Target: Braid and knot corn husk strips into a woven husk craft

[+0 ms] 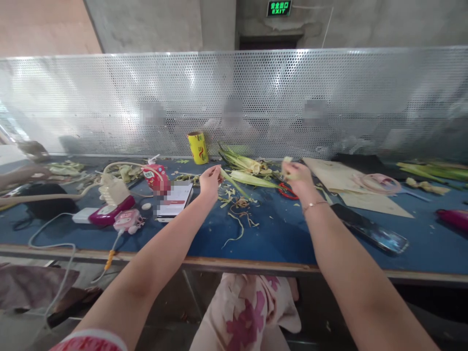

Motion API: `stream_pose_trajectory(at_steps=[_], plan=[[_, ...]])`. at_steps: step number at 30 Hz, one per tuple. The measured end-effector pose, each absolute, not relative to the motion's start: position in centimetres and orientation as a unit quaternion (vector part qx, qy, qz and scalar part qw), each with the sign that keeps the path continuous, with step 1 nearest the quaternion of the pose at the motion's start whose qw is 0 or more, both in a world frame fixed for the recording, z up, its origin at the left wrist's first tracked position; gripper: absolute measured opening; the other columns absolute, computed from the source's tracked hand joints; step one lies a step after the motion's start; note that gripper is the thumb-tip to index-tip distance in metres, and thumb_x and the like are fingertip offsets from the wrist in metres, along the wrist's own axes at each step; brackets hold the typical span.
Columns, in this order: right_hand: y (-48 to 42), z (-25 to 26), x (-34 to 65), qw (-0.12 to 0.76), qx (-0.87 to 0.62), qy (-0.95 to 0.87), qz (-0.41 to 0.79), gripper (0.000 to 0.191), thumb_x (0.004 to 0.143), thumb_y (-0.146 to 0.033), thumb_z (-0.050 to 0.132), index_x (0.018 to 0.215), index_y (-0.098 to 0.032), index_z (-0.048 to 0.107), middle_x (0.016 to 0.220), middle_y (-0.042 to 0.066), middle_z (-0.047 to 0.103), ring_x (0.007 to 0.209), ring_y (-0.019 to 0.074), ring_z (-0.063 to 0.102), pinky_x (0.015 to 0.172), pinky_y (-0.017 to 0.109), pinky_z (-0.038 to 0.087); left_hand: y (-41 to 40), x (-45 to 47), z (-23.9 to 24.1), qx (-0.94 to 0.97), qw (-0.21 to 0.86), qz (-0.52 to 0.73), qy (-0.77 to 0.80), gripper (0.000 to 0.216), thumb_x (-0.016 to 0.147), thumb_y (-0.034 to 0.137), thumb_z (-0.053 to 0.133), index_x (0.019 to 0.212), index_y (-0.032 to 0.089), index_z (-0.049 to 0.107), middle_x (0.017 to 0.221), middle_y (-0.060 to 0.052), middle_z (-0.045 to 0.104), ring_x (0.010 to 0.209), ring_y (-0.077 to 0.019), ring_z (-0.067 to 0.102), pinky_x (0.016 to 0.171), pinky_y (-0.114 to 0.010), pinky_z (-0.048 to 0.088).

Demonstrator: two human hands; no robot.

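My left hand (211,180) is closed in a pinch over the blue table, its fingertips on one end of a narrow green leaf strip (235,184) that slants down to the right. My right hand (299,175) is raised and slightly blurred. Its fingers are curled together, with a small pale piece (287,160) showing at their tips; its kind is unclear. Between and beyond the hands lies a bundle of green and pale corn-husk-like leaves (248,165). Red-handled scissors (288,191) lie beside my right hand, partly covered. Dry shreds (241,207) are scattered below the leaves.
A yellow tube (198,147) stands by the perforated metal screen (256,97). Left are a red container (156,176), a lit device (174,201), a magenta power strip (109,212) and cables. Right are brown sheets (373,204), a phone (371,229) and more leaves. Another person's hand (31,173) is far left.
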State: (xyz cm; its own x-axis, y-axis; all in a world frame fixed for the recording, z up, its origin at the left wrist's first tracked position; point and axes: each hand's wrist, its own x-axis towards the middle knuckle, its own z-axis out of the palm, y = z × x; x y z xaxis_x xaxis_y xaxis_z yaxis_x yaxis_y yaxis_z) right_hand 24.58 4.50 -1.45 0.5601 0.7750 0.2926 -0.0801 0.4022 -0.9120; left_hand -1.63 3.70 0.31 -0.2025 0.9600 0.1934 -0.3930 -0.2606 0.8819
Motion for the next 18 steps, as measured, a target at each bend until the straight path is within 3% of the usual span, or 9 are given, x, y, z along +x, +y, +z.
stream_pose_trajectory(at_steps=[2, 4, 7, 10, 13, 18], plan=[[4.7, -2.3, 22.9, 0.693, -0.505, -0.441, 0.265, 0.023, 0.058, -0.020, 0.077, 0.054, -0.019, 0.054, 0.049, -0.003, 0.052, 0.049, 0.0102, 0.047, 0.051, 0.022, 0.043, 3.2, -1.3, 0.4, 0.438, 0.492, 0.662, 0.357, 0.008, 0.078, 0.018, 0.061, 0.082, 0.013, 0.066, 0.053, 0.007, 0.049, 0.048, -0.0037, 0.043, 0.054, -0.018, 0.040], [4.5, -2.7, 21.3, 0.573, -0.545, -0.596, 0.141, 0.015, 0.060, -0.022, 0.076, 0.060, -0.018, 0.061, 0.057, 0.000, 0.058, 0.058, 0.0138, 0.054, 0.066, 0.029, 0.049, 2.8, -1.0, 0.4, 0.476, 0.497, 0.632, 0.358, 0.009, 0.075, 0.018, 0.064, 0.080, 0.012, 0.067, 0.054, 0.006, 0.050, 0.050, -0.0042, 0.045, 0.056, -0.019, 0.041], [3.7, -2.1, 19.4, 0.521, -0.498, -0.692, 0.043, 0.012, 0.071, -0.021, 0.066, 0.081, -0.015, 0.069, 0.087, 0.009, 0.066, 0.074, 0.0175, 0.062, 0.080, 0.037, 0.049, 2.2, -0.5, 0.4, 0.535, 0.502, 0.572, 0.367, 0.014, 0.066, 0.015, 0.070, 0.079, 0.011, 0.066, 0.055, 0.005, 0.054, 0.051, -0.0049, 0.048, 0.057, -0.020, 0.043], [2.4, -1.0, 17.6, 0.502, -0.450, -0.732, 0.093, 0.019, 0.082, -0.026, 0.055, 0.091, -0.017, 0.069, 0.096, 0.009, 0.068, 0.086, 0.0175, 0.063, 0.083, 0.035, 0.049, 1.7, -0.1, 0.3, 0.587, 0.492, 0.521, 0.376, 0.024, 0.062, 0.010, 0.073, 0.083, 0.011, 0.063, 0.056, 0.003, 0.058, 0.050, -0.0067, 0.052, 0.056, -0.021, 0.044], [1.3, -0.4, 16.2, 0.449, -0.426, -0.767, 0.170, 0.018, 0.080, -0.029, 0.059, 0.089, -0.017, 0.069, 0.089, 0.007, 0.070, 0.081, 0.0174, 0.063, 0.078, 0.034, 0.050, 1.4, 0.2, 0.2, 0.605, 0.483, 0.506, 0.381, 0.028, 0.062, 0.007, 0.073, 0.084, 0.013, 0.056, 0.057, 0.002, 0.061, 0.049, -0.0086, 0.056, 0.056, -0.022, 0.046], [1.0, -0.8, 15.7, 0.473, -0.398, -0.743, 0.256, 0.018, 0.075, -0.023, 0.061, 0.090, -0.018, 0.070, 0.084, 0.005, 0.071, 0.074, 0.0166, 0.064, 0.073, 0.033, 0.050, 1.3, 0.3, 0.4, 0.570, 0.515, 0.519, 0.375, 0.032, 0.061, 0.009, 0.076, 0.083, 0.014, 0.052, 0.058, 0.001, 0.063, 0.052, -0.0106, 0.060, 0.062, -0.026, 0.050]])
